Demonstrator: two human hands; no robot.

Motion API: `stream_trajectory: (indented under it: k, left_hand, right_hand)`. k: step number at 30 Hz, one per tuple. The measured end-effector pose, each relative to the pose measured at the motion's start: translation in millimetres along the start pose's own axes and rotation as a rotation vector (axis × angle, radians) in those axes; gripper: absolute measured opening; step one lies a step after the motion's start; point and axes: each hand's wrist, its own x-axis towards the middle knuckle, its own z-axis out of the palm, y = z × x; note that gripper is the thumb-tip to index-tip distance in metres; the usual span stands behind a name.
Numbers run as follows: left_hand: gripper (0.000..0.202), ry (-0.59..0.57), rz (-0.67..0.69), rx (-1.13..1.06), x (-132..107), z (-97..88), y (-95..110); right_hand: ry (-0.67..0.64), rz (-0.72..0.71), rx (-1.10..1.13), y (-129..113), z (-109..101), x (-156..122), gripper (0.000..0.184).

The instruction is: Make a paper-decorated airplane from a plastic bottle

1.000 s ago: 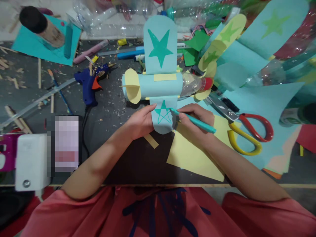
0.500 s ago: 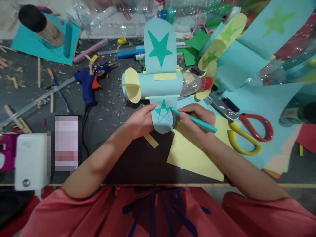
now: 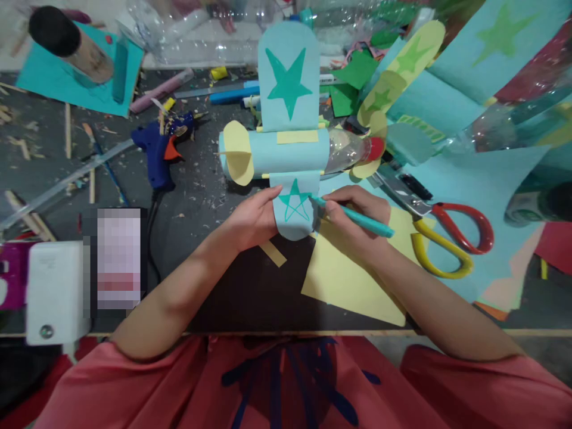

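In the head view, both bare forearms reach forward over the table (image 3: 241,298) and slant inward. The left hand (image 3: 257,215) lies with its thumb stretched along the edge of a light-blue wing (image 3: 295,231); the other fingers are hidden beneath it, so the wing is held between thumb and hand. The right hand (image 3: 357,208) is bent inward, its fingers closed narrowly around a teal marker (image 3: 369,223), whose tip meets the right point of a partly filled star (image 3: 295,200) and whose back end slopes down to the right.

Just beyond the fingers of both hands lies the paper-wrapped bottle (image 3: 290,154) bearing that wing, red cap to the right. A yellow sheet (image 3: 344,286) lies under the right hand and forearm, scissors (image 3: 431,208) to the right of its fingers. Beyond and left of the left fingers lies a blue glue gun (image 3: 158,155).
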Motion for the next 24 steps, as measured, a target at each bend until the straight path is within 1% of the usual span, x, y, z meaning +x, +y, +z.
stream_trajectory:
  k: [3,7,14,20,22,24]
  left_hand:
    - [0.050,-0.026,0.014,0.000,0.0,0.0,-0.7]
    - [0.049,-0.007,0.011,0.021,0.2,-0.8,-0.8]
    - [0.049,-0.008,-0.022,0.035,0.7,-2.5,0.6]
    - [0.050,0.003,-0.032,0.025,1.3,0.0,1.5]
    - [0.050,-0.009,-0.036,0.031,1.2,0.8,1.1]
    - [0.050,-0.023,-0.038,0.048,1.3,0.3,0.3]
  right_hand:
    - [-0.007,-0.002,0.004,0.7,-0.6,-0.8,0.010]
    - [0.003,0.000,0.016,2.5,-0.8,-1.3,0.011]
    - [0.027,0.007,0.021,4.9,-0.1,-1.6,0.012]
    - [0.023,-0.031,0.033,5.0,-3.1,-3.4,0.008]
    - [-0.005,-0.055,0.022,2.8,-1.2,-2.6,0.007]
    - [-0.057,-0.114,0.012,0.7,1.3,-1.1,0.007]
